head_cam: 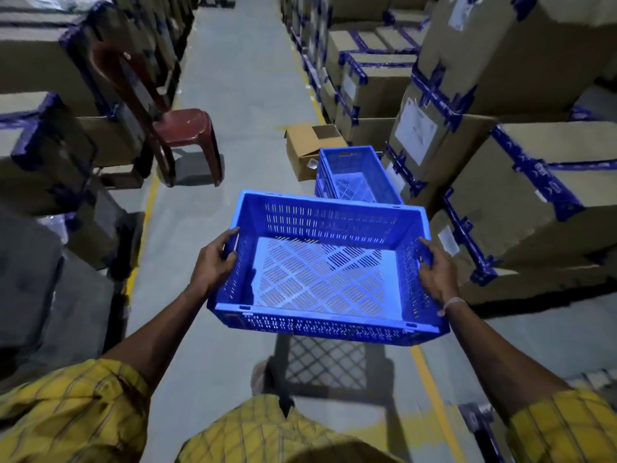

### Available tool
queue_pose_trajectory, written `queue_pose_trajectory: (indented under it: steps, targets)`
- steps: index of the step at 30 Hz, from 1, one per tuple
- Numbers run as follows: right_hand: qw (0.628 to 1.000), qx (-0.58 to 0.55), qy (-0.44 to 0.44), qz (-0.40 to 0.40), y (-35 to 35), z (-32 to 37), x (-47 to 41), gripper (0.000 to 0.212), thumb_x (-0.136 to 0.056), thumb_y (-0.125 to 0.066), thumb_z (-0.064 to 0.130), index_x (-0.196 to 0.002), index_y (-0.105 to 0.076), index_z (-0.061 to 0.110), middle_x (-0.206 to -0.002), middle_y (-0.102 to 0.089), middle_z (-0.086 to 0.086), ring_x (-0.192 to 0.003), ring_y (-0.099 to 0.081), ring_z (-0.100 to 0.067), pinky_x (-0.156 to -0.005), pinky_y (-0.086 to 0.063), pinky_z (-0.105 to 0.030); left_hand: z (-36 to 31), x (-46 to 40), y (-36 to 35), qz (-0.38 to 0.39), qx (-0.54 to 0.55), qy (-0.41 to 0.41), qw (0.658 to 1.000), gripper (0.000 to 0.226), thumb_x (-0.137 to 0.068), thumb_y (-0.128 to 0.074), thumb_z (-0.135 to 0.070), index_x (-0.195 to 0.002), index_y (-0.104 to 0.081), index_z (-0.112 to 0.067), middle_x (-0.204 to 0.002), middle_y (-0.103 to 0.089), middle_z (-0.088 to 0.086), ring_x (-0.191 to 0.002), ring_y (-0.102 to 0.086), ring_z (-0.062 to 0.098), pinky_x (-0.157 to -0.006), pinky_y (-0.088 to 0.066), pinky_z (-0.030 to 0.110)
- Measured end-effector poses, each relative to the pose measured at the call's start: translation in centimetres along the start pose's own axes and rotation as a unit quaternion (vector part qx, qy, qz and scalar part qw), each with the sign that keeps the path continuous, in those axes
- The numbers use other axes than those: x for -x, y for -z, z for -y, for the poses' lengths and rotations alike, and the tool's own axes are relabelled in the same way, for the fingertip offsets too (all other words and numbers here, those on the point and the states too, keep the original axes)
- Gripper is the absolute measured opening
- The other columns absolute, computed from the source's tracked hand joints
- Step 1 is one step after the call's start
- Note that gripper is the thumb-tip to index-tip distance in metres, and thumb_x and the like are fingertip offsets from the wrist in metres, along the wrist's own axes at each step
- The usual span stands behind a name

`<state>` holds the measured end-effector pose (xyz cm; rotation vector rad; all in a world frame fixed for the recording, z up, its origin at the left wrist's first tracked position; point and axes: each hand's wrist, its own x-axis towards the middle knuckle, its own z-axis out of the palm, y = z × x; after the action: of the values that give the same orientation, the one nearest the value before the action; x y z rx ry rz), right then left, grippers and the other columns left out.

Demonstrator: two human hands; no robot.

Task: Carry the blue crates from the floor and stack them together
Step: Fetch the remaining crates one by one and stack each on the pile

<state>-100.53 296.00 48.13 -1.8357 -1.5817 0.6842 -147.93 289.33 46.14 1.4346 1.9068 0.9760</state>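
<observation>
My yellow checked shirt [83,412] fills the bottom edge. My left hand [213,262] and right hand [434,272] grip the short sides of a blue crate [320,279], held above the floor [233,111]; stacked blue crates [357,175] stand just beyond.

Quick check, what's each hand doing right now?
Left hand: grips the left end of the carried blue crate.
Right hand: grips the crate's right end.
</observation>
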Motion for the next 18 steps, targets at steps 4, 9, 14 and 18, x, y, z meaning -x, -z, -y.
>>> queue_pose_trajectory:
  steps: [4,9,14,18]
  targets:
    - [1.000,0.013,-0.021,-0.019,-2.6,2.3,-5.7,0.059,-0.087,-0.047,-0.010,-0.140,-0.055,0.014,-0.126,-0.061,-0.020,-0.112,-0.059,-0.034,-0.087,-0.042,-0.029,0.1,-9.5,0.5,0.028,-0.014,-0.012,0.999,0.058,-0.092,-0.055,-0.011,-0.145,-0.050,-0.035,-0.112,-0.073,0.008,-0.089,-0.070,0.024,-0.086,-0.058,0.040]
    - [0.997,0.017,-0.052,-0.063,-6.2,5.6,-12.8,0.056,-0.089,-0.045,-0.007,-0.139,-0.055,0.017,-0.124,-0.062,-0.017,-0.109,-0.058,-0.033,-0.084,-0.038,-0.027,-0.6,-22.3,1.6,0.076,-0.032,-0.066,0.994,0.058,-0.093,-0.056,-0.009,-0.146,-0.050,-0.031,-0.125,-0.068,0.005,-0.094,-0.065,0.020,-0.089,-0.052,0.035]
    - [0.993,0.000,-0.087,-0.083,-8.8,7.5,-19.3,0.055,-0.090,-0.046,-0.005,-0.139,-0.055,0.020,-0.126,-0.063,-0.015,-0.100,-0.059,-0.025,-0.082,-0.041,-0.030,-1.5,-32.6,1.3,0.106,-0.023,-0.086,0.990,0.062,-0.089,-0.056,0.000,-0.148,-0.050,-0.021,-0.140,-0.061,0.005,-0.115,-0.064,0.024,-0.103,-0.048,0.036]
    - [0.988,-0.019,-0.114,-0.104,-10.9,8.1,-24.8,0.053,-0.093,-0.046,-0.003,-0.139,-0.054,0.022,-0.123,-0.064,-0.014,-0.094,-0.056,-0.022,-0.083,-0.049,-0.037,-2.1,-40.9,-0.2,0.140,-0.021,-0.093,0.986,0.068,-0.087,-0.056,0.004,-0.150,-0.046,-0.019,-0.146,-0.055,0.006,-0.123,-0.061,0.027,-0.109,-0.046,0.044]
